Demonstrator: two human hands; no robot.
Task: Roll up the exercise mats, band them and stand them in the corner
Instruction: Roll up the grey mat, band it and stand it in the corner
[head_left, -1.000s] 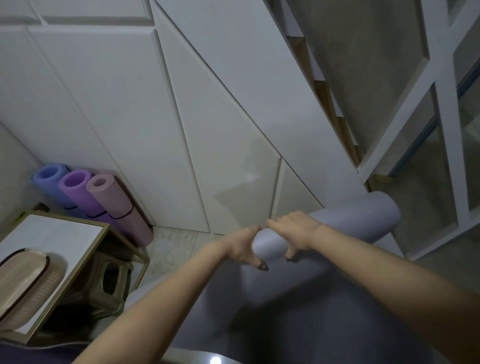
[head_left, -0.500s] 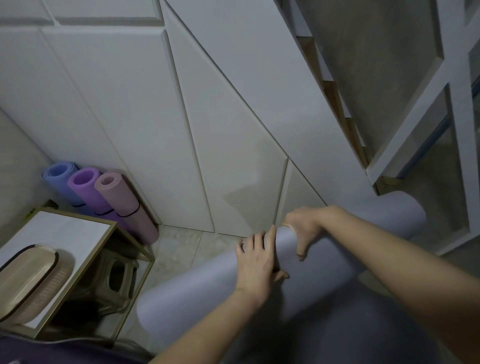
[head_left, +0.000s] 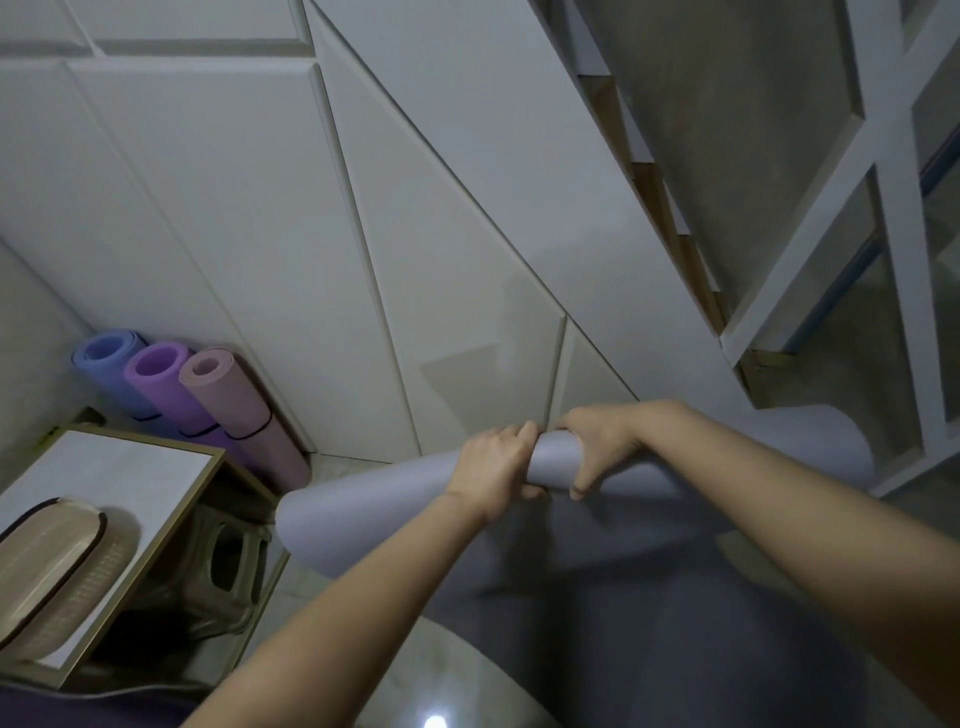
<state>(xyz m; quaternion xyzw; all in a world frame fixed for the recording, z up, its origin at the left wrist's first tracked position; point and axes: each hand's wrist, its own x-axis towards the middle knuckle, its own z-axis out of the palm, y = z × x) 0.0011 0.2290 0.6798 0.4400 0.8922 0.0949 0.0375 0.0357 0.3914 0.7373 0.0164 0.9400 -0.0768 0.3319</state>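
Grey exercise mat (head_left: 363, 514) sits clamped by our left hand (head_left: 491, 467) and right hand (head_left: 597, 447), fingers curled round, keeping the roll tight.

Only two hands and two forearms of the person show, all in dim, slightly bluish light. The bare left hand (head_left: 493, 462) shows its back, with a row of low knuckle bumps along its far edge and faint tendon lines running toward the wrist. Behind that wrist the uncovered left forearm (head_left: 363, 587) widens steadily until it meets the lower edge of the view, its underside in shadow. The bare right hand (head_left: 597, 441) also shows its back, and its rounded thumb (head_left: 581, 483) is on the near side; the nails are too blurred to describe. Behind it the uncovered right forearm (head_left: 779, 509) thickens toward the elbow, smooth and unmarked as far as can be told.
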